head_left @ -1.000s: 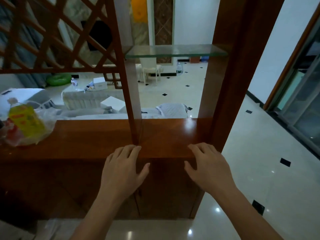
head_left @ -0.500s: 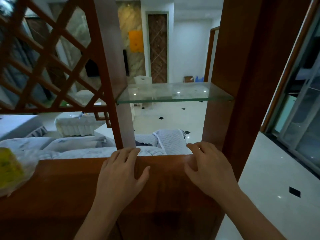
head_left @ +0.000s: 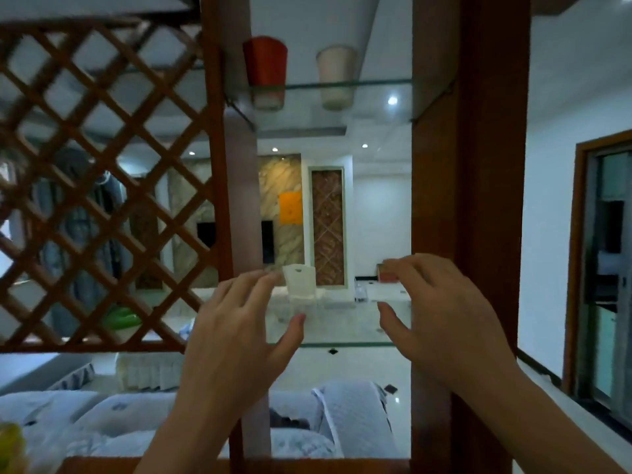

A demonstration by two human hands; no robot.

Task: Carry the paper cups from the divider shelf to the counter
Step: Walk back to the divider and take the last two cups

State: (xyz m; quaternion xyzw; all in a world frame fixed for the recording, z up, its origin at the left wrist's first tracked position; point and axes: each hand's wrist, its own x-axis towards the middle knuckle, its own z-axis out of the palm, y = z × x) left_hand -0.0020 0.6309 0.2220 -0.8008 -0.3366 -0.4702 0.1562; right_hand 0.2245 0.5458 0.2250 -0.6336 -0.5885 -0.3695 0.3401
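Two paper cups stand on the upper glass shelf of the wooden divider: a red cup on the left and a white cup on the right. Both hands are raised in the air well below that shelf, in front of the lower glass shelf. My left hand has its fingers spread and holds nothing. My right hand is also open and empty, level with the left one.
A wooden lattice panel fills the left side. Thick wooden posts frame the shelf opening. The wooden counter top shows at the bottom edge, with a yellow item at the far left. Beyond lie a sofa and tiled floor.
Both hands have lifted off the counter and risen in front of the lower glass shelf. The view has tilted upward, bringing the upper shelf and the two cups into sight.
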